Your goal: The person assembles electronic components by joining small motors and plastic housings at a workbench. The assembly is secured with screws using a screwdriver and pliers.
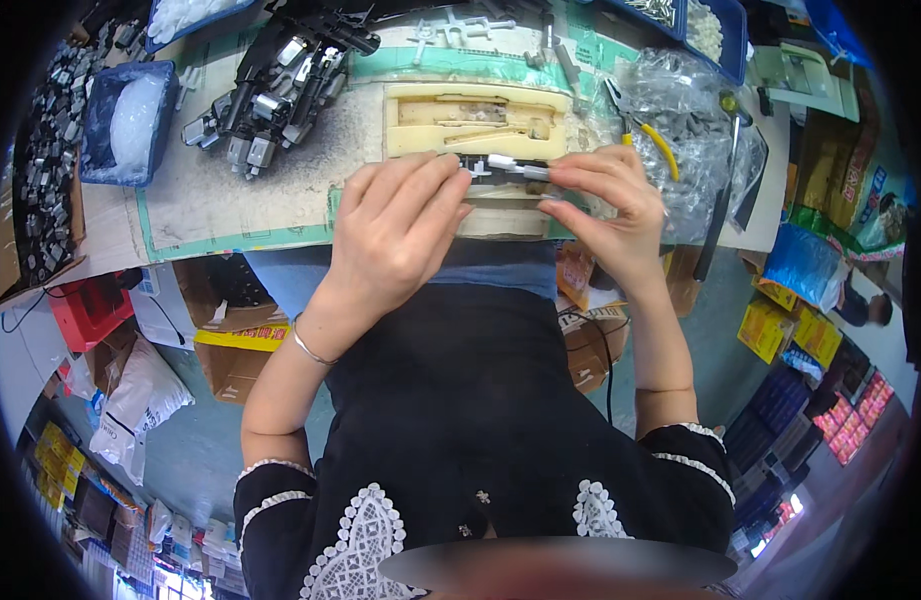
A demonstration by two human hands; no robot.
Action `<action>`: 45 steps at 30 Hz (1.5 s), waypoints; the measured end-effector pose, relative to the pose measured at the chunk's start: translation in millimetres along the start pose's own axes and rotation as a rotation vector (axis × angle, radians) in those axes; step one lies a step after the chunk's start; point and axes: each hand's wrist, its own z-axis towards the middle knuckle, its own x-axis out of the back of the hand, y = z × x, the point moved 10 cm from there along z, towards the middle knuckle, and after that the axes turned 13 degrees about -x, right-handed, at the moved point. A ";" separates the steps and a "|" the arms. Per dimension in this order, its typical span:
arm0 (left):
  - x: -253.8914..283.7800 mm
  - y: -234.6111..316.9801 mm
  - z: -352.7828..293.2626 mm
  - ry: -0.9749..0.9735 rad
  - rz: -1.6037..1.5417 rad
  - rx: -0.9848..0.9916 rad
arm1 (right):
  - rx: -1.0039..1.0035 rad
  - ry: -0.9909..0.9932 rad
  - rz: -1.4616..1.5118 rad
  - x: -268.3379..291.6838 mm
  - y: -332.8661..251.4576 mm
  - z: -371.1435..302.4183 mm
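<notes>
A small, long black assembly with white and grey plastic bits (502,166) lies across the near side of a cream-coloured fixture block (405,138). My left hand (395,225) closes its fingertips on the assembly's left end. At the right end, the fingers of my right hand (620,205) grip by a grey piece, with the thumb a little lower. My fingers partly cover both ends. Recessed slots show in the block's upper face, just beyond the assembly.
A pile of black-and-metal parts (280,95) lies at the left, near a blue tray of white pieces (93,165). Yellow-handled pliers (660,150) and clear plastic bags (688,95) are at the right. White plastic parts (460,32) lie at the back.
</notes>
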 end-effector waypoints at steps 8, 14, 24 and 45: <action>-8.5 7.0 -6.6 0.022 0.099 -0.032 | 0.060 -0.116 0.039 -13.5 5.7 5.6; -7.7 7.1 -6.8 0.051 0.128 -0.028 | 0.066 -0.149 0.020 -19.4 3.2 11.2; -16.0 12.4 -4.4 0.014 0.268 -0.071 | 0.107 0.013 -0.313 -7.7 -0.7 4.5; 48.7 -87.5 -0.9 0.015 0.521 0.283 | 0.449 -0.004 -0.306 -98.7 -100.0 94.5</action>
